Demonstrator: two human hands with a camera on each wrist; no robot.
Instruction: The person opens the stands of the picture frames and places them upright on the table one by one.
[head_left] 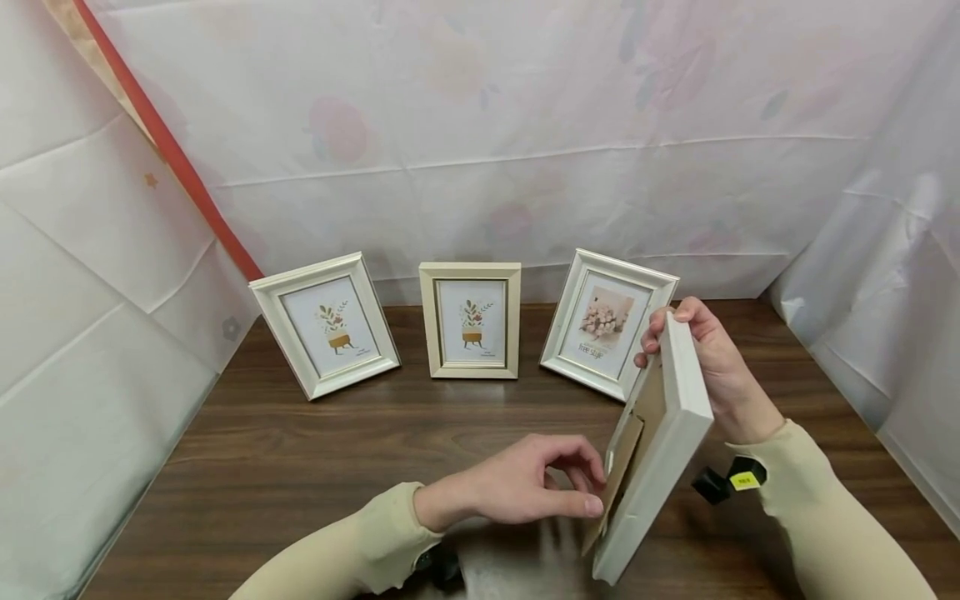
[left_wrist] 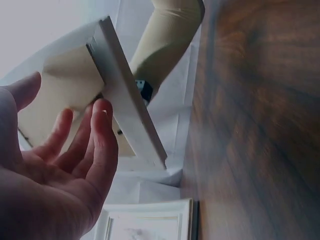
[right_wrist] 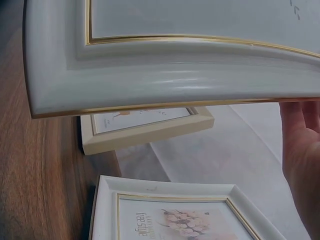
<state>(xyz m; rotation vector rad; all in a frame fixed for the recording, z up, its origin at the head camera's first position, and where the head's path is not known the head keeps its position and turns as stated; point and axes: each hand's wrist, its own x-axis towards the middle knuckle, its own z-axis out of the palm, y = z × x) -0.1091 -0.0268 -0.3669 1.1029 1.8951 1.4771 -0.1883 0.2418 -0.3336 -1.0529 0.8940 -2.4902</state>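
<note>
My right hand (head_left: 716, 367) grips a white picture frame (head_left: 667, 458) by its upper edge and holds it tilted at the front right of the table. The frame's backing, with a tan easel stand (left_wrist: 72, 75), faces my left hand (head_left: 521, 479). That hand has loosely bent fingers, their tips right at the stand's edge in the left wrist view, while the thumb stays apart from them. In the right wrist view, the held frame's front shows a gold inner line (right_wrist: 200, 37) around a pale picture, mostly cut off.
Three framed pictures stand along the back of the dark wooden table (head_left: 315, 467): a white frame (head_left: 326, 325) at left, a cream frame (head_left: 470, 321) in the middle, and a white frame (head_left: 609, 323) at right, close behind my right hand. White patterned cloth (head_left: 480, 133) hangs around the table.
</note>
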